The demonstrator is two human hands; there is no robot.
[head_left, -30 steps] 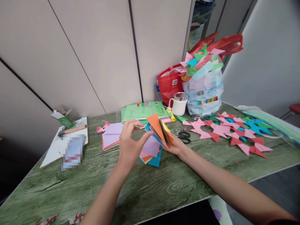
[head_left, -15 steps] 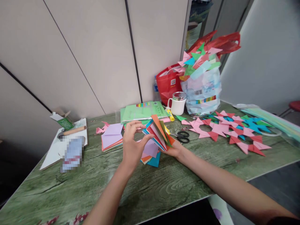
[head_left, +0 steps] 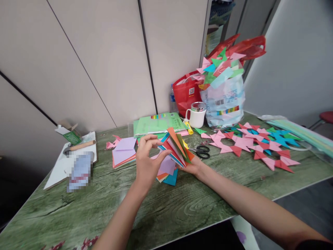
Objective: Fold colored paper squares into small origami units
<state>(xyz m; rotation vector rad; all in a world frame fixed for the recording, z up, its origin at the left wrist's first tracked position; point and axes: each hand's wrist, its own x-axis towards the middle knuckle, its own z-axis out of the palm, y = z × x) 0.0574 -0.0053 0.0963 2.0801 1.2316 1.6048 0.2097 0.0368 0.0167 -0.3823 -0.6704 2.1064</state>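
Above the table, my right hand [head_left: 193,166] grips a fanned stack of coloured paper [head_left: 175,149] from below and the right; its fingers are mostly hidden behind the sheets. At the stack's left edge is my left hand [head_left: 149,154], with its thumb on the near side and index fingertip at the upper edge, the paper between them. Orange, olive, red, pink and blue sheets spread apart. Beneath the hands lies a loose pile with a purple sheet [head_left: 167,166] and a blue sheet [head_left: 171,178]. Another purple-topped paper stack [head_left: 123,154] lies to the left.
Behind the hands are black-handled scissors [head_left: 203,151], a yellow glue stick [head_left: 189,127], a green paper pack [head_left: 158,124] and a white mug [head_left: 197,116]. Folded paper stars [head_left: 241,142] spread right, below a stuffed plastic bag [head_left: 223,104]. A hammer [head_left: 80,146] rests on a white board [head_left: 58,170].
The view has shifted very slightly. Both hands keep almost the same pose on the fanned paper, and nothing has been let go.
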